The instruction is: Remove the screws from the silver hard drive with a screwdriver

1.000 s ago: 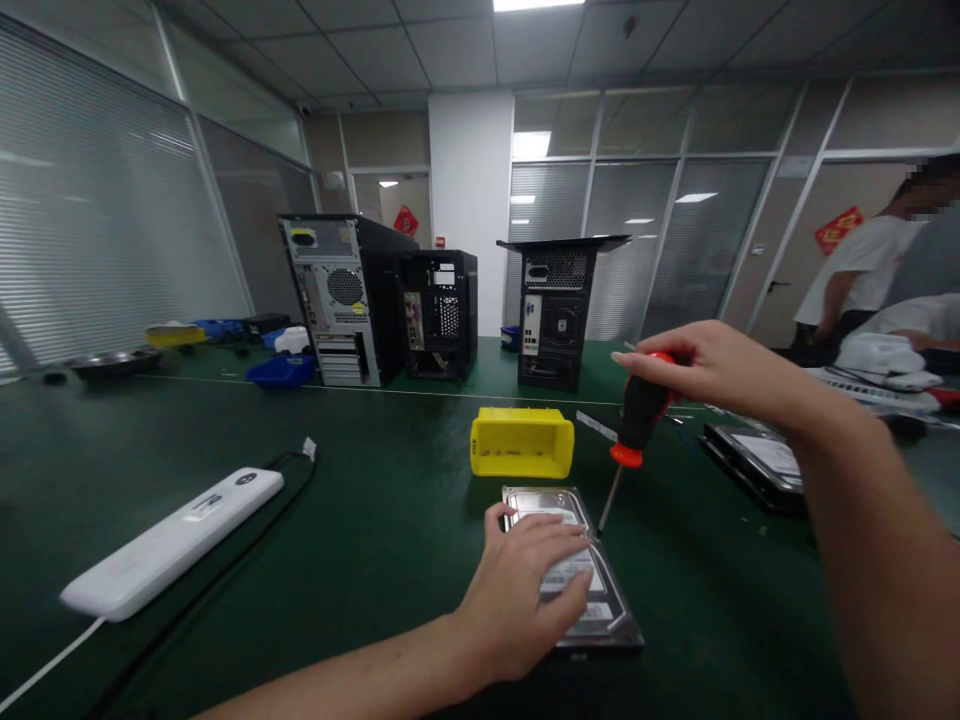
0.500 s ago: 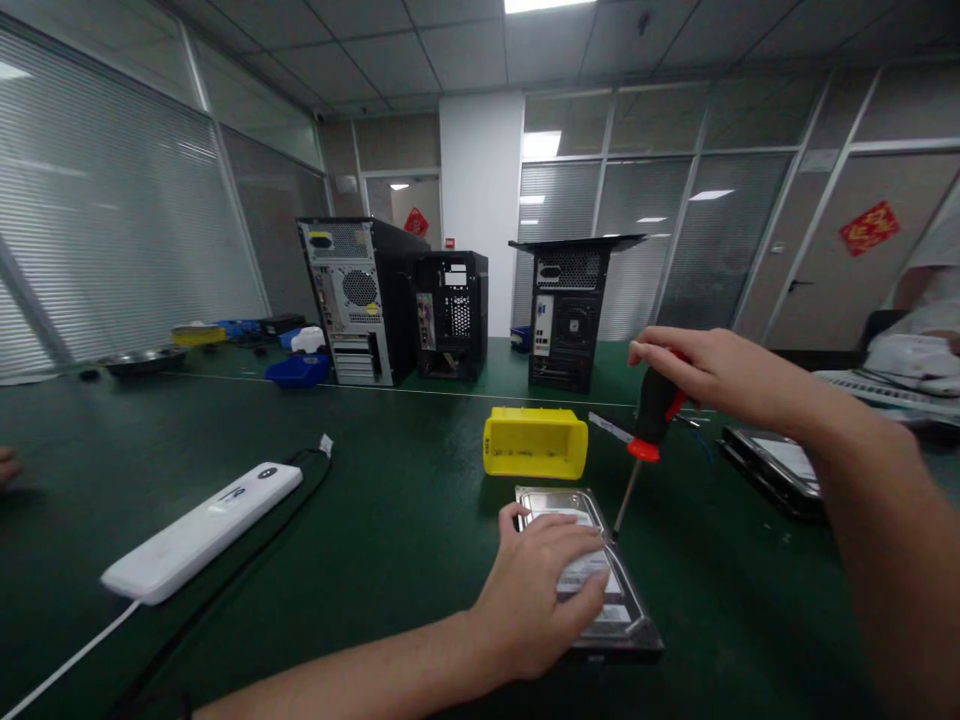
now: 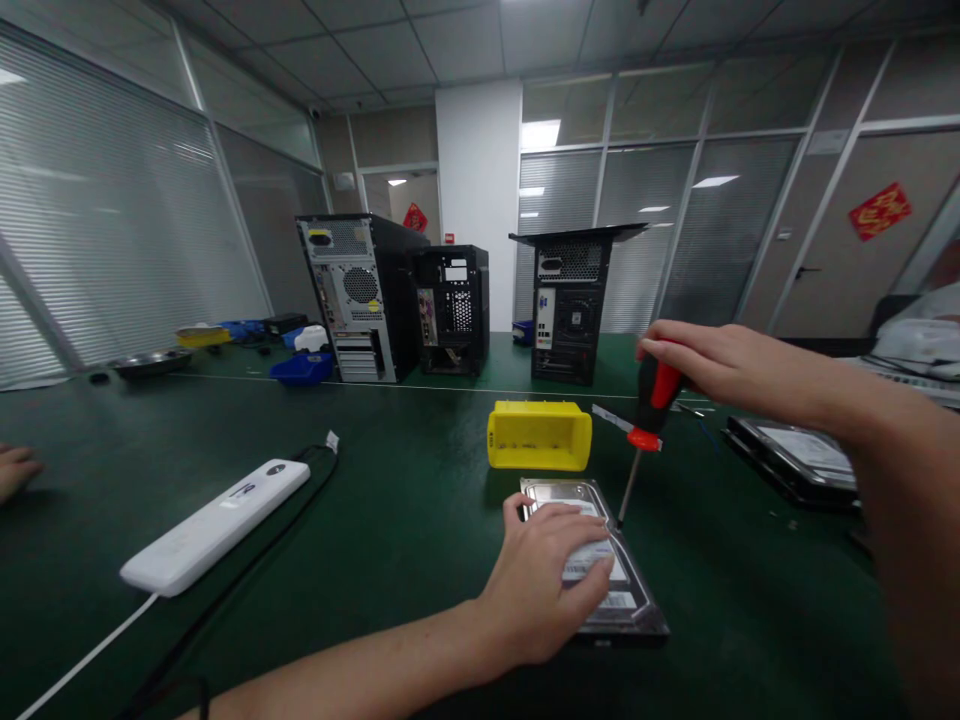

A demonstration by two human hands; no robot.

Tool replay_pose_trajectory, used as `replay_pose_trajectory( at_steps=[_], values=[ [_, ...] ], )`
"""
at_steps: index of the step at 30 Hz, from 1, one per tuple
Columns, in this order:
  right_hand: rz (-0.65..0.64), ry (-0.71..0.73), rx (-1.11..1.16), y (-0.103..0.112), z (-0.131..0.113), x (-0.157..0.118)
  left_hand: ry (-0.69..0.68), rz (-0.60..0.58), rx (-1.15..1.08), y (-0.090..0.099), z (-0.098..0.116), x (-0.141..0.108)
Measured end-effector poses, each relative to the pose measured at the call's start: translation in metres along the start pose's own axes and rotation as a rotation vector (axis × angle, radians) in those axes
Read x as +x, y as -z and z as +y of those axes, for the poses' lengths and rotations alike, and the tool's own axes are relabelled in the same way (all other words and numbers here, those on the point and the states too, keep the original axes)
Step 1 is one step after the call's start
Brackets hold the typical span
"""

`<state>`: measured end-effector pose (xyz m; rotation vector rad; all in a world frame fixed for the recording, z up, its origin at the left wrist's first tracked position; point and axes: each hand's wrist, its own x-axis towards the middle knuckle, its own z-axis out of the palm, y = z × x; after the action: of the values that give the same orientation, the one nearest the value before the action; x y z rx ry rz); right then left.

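Note:
A silver hard drive point(image 3: 626, 565) with a white label lies on the green table. My left hand point(image 3: 544, 580) is laid across it, fingers curved over its top and left side, holding it down. In my right hand point(image 3: 690, 360) is a screwdriver point(image 3: 649, 400) with a black and red handle, the palm on the handle's top end. The screwdriver leans slightly, its tip touching the right edge of the drive near a corner. Just beyond the drive, a yellow bin point(image 3: 538, 462) rests on its side with its opening toward me; small bits, perhaps screws, are inside.
Several computer cases, such as a silver-backed tower point(image 3: 360, 300) and a black one point(image 3: 566, 310), stand at the back. On the left lies a white power strip point(image 3: 217, 525); a blue bin point(image 3: 302, 370) is beyond. More drives point(image 3: 795, 455) lie right. Another person's hand point(image 3: 15, 470) shows far left.
My right hand and the screwdriver handle have turned a little, showing more red. The tip stays at the drive's edge. At far left, the other person's hand has come further into view.

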<state>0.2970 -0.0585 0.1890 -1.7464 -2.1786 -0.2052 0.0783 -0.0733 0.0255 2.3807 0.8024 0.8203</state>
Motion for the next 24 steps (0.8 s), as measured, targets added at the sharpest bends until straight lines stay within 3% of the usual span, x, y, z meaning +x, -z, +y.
replay_pose_trajectory(
  at_steps=[3, 11, 17, 24],
  values=[
    [-0.065, 0.004, 0.070, 0.0007, -0.0057, 0.0027, -0.002, 0.008, 0.009, -0.0011, -0.0012, 0.0010],
    [-0.048, -0.030, 0.179, -0.0023, -0.0040, 0.0031, -0.003, 0.009, 0.032, -0.0032, -0.0038, 0.0007],
    [-0.030, 0.058, 0.241, -0.0015, -0.0049, 0.0020, -0.010, 0.010, 0.037, -0.0042, -0.0045, 0.0010],
    [0.053, 0.021, 0.005, -0.0031, -0.0117, 0.0047, 0.001, 0.002, 0.048, -0.0043, -0.0042, 0.0021]
  ],
)
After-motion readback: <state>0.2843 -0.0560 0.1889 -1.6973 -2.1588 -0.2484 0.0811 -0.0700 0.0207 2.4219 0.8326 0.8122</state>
